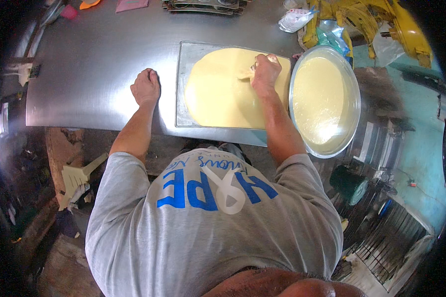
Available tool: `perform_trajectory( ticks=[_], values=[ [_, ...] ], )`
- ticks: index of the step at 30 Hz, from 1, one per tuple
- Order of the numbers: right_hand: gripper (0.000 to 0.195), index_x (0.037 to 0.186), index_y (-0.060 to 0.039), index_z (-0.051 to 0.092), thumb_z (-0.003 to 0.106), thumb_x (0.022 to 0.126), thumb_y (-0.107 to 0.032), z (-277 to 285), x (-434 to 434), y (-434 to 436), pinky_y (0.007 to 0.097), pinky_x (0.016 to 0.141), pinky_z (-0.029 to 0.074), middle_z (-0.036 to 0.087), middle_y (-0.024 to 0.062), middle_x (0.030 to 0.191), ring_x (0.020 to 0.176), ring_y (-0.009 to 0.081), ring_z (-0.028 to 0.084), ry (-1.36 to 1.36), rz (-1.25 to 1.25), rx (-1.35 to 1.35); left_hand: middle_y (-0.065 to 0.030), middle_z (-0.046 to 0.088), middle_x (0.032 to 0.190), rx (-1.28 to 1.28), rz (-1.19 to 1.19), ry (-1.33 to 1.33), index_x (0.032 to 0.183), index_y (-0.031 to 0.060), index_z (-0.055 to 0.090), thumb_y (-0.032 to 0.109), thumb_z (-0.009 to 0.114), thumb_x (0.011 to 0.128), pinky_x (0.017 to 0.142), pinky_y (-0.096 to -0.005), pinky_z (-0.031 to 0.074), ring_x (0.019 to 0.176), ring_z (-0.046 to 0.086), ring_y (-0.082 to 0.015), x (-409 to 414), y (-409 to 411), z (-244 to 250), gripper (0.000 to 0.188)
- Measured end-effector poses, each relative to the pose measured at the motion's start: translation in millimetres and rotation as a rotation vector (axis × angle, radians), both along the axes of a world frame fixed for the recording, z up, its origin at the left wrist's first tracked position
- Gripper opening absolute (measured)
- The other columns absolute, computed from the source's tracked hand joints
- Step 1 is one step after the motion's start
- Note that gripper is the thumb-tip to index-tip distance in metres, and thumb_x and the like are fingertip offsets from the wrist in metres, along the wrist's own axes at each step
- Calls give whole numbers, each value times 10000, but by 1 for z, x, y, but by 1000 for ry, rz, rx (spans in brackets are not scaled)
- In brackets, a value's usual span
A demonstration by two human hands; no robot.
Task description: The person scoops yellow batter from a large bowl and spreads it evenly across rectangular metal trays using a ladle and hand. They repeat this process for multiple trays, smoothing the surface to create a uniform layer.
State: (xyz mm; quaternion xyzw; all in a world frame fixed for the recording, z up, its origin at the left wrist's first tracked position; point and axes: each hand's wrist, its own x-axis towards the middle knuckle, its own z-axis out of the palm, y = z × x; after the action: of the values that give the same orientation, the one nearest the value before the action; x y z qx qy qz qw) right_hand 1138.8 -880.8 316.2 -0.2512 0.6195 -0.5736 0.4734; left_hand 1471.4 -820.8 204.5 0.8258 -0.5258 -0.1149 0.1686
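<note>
A thin, wide layer of pale yellow batter [219,89] covers most of a rectangular metal baking tray [184,78]. Over the right part of it, my right hand [266,72] grips a small batter-coated tool [246,75], probably a scraper, mostly hidden by the fingers. The tool's edge meets the batter. My left hand [145,87] rests in a loose fist on the metal tabletop [85,81], left of the tray, with nothing visible in it. More of the yellow batter fills a large round basin [353,115] just right of the tray.
Stacked metal molds [204,6] stand at the far edge. A white plastic packet [296,19] lies at the back right, near a yellow metal machine or frame [412,29] and a green-tinted plastic bag [332,37]. A pale plastic chair [76,178] stands below the table at left.
</note>
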Motion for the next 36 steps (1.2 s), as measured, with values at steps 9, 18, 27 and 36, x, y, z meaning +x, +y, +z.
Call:
perform_trajectory(
  ticks=[9,18,27,36],
  values=[
    [220,869,-32,606,560,953,-230,-15,-34,-6,351,632,506,604,93,744,616,216,563,-522,191,62,-106,702,1146,-28,39,20,1129,123,690,339,487,999,949,-447,436,1089,645,-303,-5,-3,0,323],
    [250,743,-6,663,605,889,-201,-47,-205,-29,328,730,527,677,92,740,734,175,652,363,208,-373,-98,708,1122,-27,65,-94,1141,109,670,379,493,1010,940,-450,454,1066,657,-304,-12,-5,-8,349],
    [94,911,-58,666,627,846,-113,-43,-165,38,365,745,516,615,26,779,696,209,609,-212,-52,11,-109,711,1092,-36,62,-66,1103,112,680,371,505,991,934,-466,454,1059,658,-309,-10,-3,-6,332],
    [77,775,-41,569,622,821,-74,-54,-18,-20,376,631,499,564,49,709,660,190,587,140,58,-61,-97,704,1101,-35,30,-13,1110,122,681,367,517,985,935,-446,426,1050,651,-290,-4,-2,-5,320]
  ],
)
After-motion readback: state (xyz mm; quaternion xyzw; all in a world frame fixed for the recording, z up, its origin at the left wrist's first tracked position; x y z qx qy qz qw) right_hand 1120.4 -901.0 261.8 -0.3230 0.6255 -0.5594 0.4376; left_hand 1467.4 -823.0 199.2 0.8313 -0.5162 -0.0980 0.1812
